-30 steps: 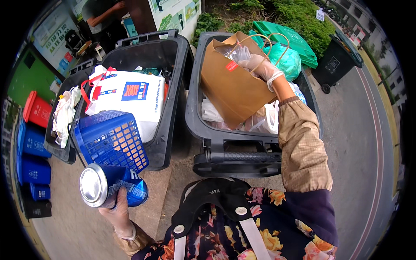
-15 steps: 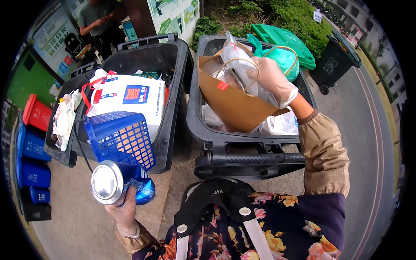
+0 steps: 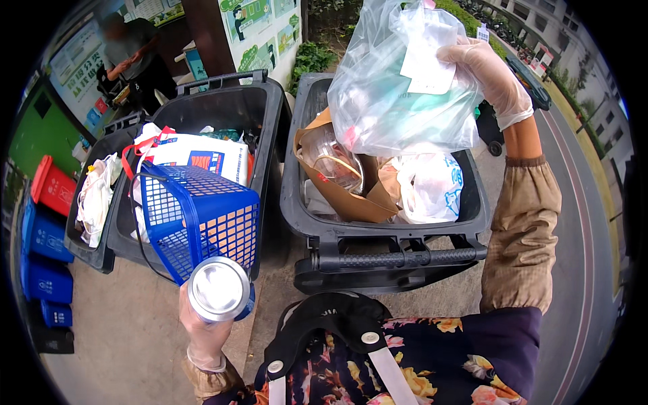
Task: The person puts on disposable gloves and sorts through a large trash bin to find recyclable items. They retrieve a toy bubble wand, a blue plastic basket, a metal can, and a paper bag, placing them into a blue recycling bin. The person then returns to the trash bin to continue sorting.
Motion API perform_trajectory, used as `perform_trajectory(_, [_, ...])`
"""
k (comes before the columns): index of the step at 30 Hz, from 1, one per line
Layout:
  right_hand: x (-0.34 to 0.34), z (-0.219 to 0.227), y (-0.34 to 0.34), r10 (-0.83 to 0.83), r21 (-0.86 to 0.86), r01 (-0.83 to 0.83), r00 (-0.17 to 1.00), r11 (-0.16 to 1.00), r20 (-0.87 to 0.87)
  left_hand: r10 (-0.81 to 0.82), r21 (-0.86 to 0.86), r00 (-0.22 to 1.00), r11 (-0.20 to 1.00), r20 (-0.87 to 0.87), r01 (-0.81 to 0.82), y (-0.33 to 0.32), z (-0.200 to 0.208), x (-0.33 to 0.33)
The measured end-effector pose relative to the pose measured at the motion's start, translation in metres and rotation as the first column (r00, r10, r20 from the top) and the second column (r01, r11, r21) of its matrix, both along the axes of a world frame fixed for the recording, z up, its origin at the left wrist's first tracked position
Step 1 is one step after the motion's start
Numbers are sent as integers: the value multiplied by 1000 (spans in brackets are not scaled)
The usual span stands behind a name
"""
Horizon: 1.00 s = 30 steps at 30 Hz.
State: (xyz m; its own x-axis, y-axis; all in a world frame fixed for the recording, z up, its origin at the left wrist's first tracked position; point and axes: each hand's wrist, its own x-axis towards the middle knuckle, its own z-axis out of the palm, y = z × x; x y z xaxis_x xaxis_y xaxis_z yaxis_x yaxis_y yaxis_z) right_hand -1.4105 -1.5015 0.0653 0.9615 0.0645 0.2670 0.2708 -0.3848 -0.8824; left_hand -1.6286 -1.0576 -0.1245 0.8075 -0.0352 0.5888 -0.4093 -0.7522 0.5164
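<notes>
My left hand (image 3: pixel 204 331), in a thin clear glove, grips a blue drink can (image 3: pixel 219 289) with its silver end facing up. Just beyond the can is a blue slotted plastic basket (image 3: pixel 226 202); whether my fingers also hold it is hidden. My right hand (image 3: pixel 489 74), gloved too, is closed on a clear plastic bag (image 3: pixel 368 88) with a white paper slip (image 3: pixel 432 64) on it. The bag hangs over the right-hand black bin (image 3: pixel 388 233). In that bin lie an open brown paper bag (image 3: pixel 374 208) with clear plastic inside and a white plastic bag (image 3: pixel 432 192).
A left-hand black bin (image 3: pixel 266 135) holds a white carrier bag (image 3: pixel 226 152) with red handles. Beside it, a smaller dark bin (image 3: pixel 88 251) contains white cloth-like material (image 3: pixel 98 196). Red and blue bins (image 3: pixel 50 233) stand far left. A person (image 3: pixel 135 57) stands at the back left.
My right hand has risen out of the right-hand bin, lifting the clear plastic bag. The paper bag has sunk lower. My left hand, can and basket have shifted right, and the can's end tilts toward me.
</notes>
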Motion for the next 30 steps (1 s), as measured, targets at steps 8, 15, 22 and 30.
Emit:
perform_trajectory(8, [95,-10,-80,-337,442,166,878,881,341,77,32,997,997,-30,-76,-5,0,-3])
perform_trajectory(15, [199,-134,-44,-505,-162,554,822,817,264,176,27,979,984,-105,-174,-16,1,-3])
perform_trajectory(22, [268,-313,5,-339,-640,127,915,757,-218,250,-25,934,964,-254,-265,-36,14,0])
perform_trajectory(30, [128,-136,30,48,55,-45,997,997,-61,280,50,933,960,-228,-276,-43,0,0])
